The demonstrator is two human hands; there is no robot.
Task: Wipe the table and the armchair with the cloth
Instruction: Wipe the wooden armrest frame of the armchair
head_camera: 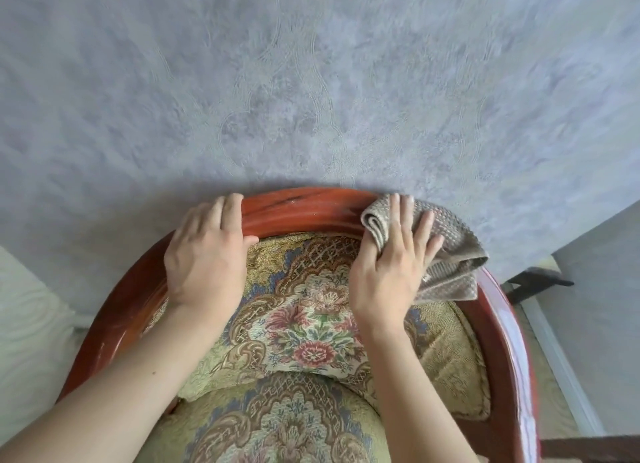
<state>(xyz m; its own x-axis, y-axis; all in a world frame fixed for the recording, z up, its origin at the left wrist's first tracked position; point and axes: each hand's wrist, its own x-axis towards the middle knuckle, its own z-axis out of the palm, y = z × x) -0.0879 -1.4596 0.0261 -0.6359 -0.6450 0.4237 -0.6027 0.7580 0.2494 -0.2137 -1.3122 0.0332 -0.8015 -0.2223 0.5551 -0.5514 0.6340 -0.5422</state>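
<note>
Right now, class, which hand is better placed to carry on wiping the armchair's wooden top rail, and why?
The right hand: it already presses the folded cloth onto the wooden top rail. The left hand only rests bare on the rail, steadying the armchair.

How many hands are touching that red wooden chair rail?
2. The left hand rests on the wooden rail left of its top. The right hand presses the cloth onto the rail's right side.
</note>
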